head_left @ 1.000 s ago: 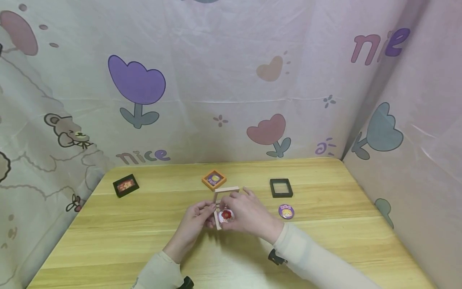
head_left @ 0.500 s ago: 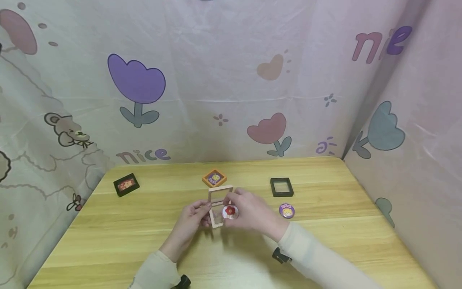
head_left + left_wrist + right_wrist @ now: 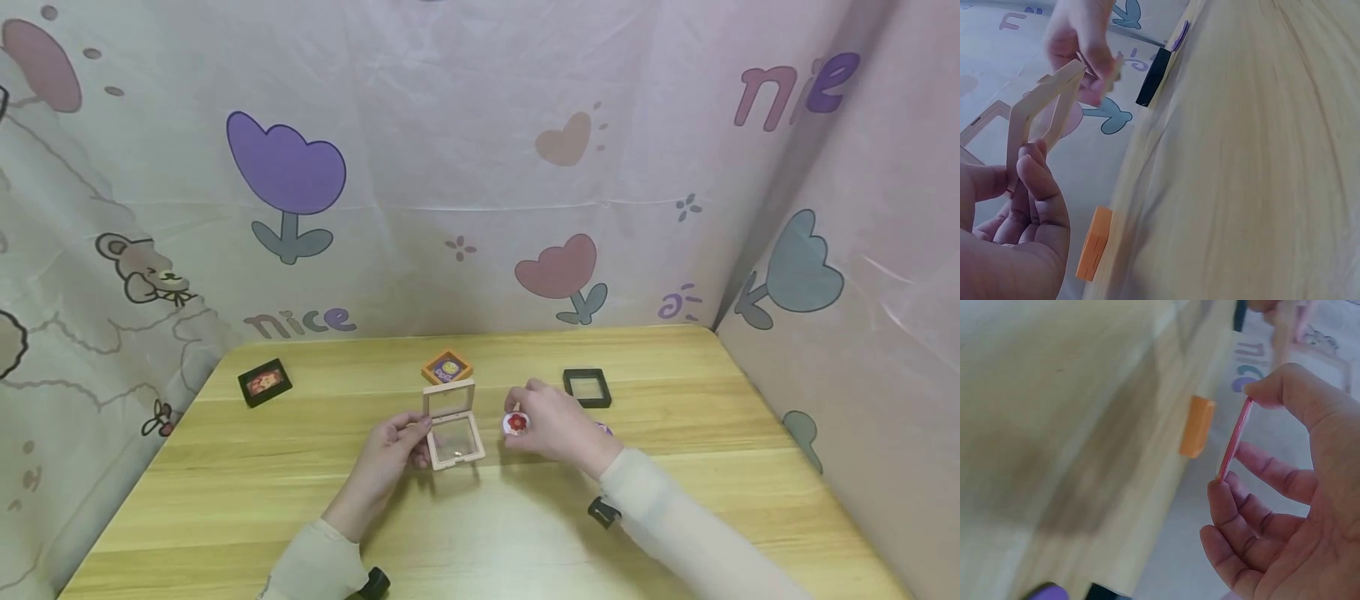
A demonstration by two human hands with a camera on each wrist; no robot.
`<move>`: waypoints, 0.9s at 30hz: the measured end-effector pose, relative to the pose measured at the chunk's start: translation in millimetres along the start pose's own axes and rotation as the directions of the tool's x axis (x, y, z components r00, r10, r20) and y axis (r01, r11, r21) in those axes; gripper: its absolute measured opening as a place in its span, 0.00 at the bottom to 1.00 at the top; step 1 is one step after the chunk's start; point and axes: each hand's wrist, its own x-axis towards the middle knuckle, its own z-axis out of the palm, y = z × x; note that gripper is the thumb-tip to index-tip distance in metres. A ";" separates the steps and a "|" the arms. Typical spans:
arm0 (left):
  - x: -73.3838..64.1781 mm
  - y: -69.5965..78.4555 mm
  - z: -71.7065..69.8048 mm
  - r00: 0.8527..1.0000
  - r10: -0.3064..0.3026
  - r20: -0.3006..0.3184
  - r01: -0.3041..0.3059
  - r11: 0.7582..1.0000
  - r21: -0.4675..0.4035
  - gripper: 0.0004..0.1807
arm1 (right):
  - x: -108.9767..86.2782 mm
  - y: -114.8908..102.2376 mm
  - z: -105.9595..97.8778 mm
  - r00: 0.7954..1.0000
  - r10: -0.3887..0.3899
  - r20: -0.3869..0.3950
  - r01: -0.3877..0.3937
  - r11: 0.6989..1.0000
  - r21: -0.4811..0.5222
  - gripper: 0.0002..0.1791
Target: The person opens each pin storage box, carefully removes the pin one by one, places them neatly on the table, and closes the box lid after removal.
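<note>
A pale pink hinged display frame (image 3: 454,443) stands unfolded above the table, its clear film panes showing. My left hand (image 3: 390,450) pinches it by its left side near the hinge. To the right, apart from the frame, my right hand (image 3: 558,425) holds a round badge (image 3: 516,423) with a red flower on white, between thumb and fingertips. In the right wrist view the badge (image 3: 1235,439) appears edge-on. The left wrist view shows the frame (image 3: 1041,106) tilted, gripped between thumb and fingers.
An orange frame (image 3: 447,367) with a purple badge lies behind the pink one. A black frame (image 3: 587,388) sits at back right, and a purple badge (image 3: 604,428) is mostly hidden by the right hand. Another black frame (image 3: 265,383) with a red picture lies far left.
My right hand has drawn the flower badge away from the pink frame, to the right and slightly back. The left hand has shifted slightly left and turned the frame so both halves face up more.
</note>
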 end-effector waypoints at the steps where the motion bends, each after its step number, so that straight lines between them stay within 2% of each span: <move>1: -0.3 0.5 0.2 1.000 0.000 -0.001 0.000 1.000 0.000 0.18 | 1.3 2.2 2.6 1.000 -0.003 0.001 0.003 1.000 -0.002 0.18; 14: -5.3 6.3 1.7 1.000 0.003 -0.012 -0.003 1.000 0.004 0.17 | 18.7 12.3 25.5 0.999 -0.015 0.032 0.016 0.998 -0.056 0.19; 18: -5.0 6.7 1.6 1.000 0.003 -0.009 -0.003 1.000 -0.004 0.17 | 20.4 11.0 27.1 0.998 -0.001 0.058 0.005 0.998 -0.062 0.20; 27: -5.5 7.1 0.9 1.000 -0.004 -0.008 0.004 1.000 -0.007 0.17 | 20.0 11.8 32.7 0.997 -0.023 0.073 0.029 0.997 -0.077 0.20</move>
